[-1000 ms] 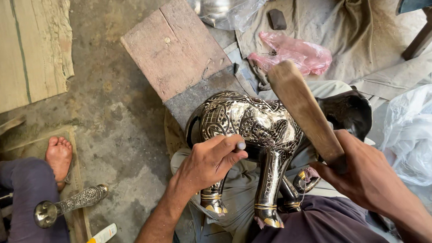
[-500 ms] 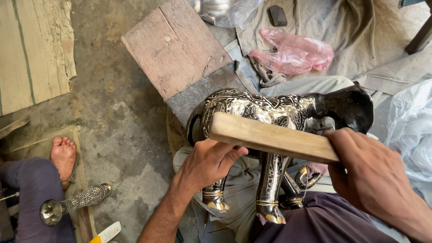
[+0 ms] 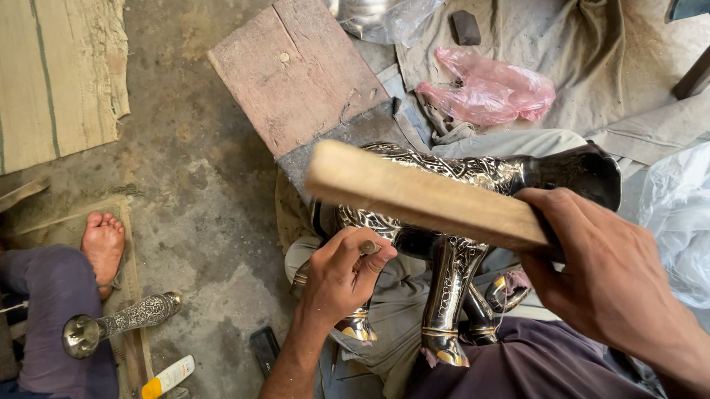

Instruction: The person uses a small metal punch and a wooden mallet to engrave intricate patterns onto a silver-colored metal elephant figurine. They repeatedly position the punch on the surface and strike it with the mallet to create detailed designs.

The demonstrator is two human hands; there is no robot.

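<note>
Floor: bare concrete (image 3: 197,181) with a striped mat (image 3: 44,77) at the upper left and grey cloth (image 3: 601,49) spread at the upper right.
Work piece: an engraved metal animal figure (image 3: 458,219), dark with silver patterning, lies across the person's lap, legs pointing toward the body, likely so the flank faces up for working.
Left hand: the left hand (image 3: 342,275) is curled, fingers pinching a small punch-like metal tool (image 3: 368,247) whose tip meets the figure's side; the grip looks meant to hold the tip steady.
Right hand: the right hand (image 3: 609,269) is wrapped tight around one end of a flat wooden bat (image 3: 426,197), which is raised above the figure and blurred.
Support: a worn wooden board (image 3: 295,68) lies just beyond the figure, on the floor.
Edges: a pink plastic bag (image 3: 489,92) and a clear plastic bag (image 3: 686,227) lie near, on the right.
Open room: the concrete to the left is open up to another person's bare foot (image 3: 101,244), an engraved metal stem (image 3: 119,322) and a small white and yellow tube (image 3: 166,379).
</note>
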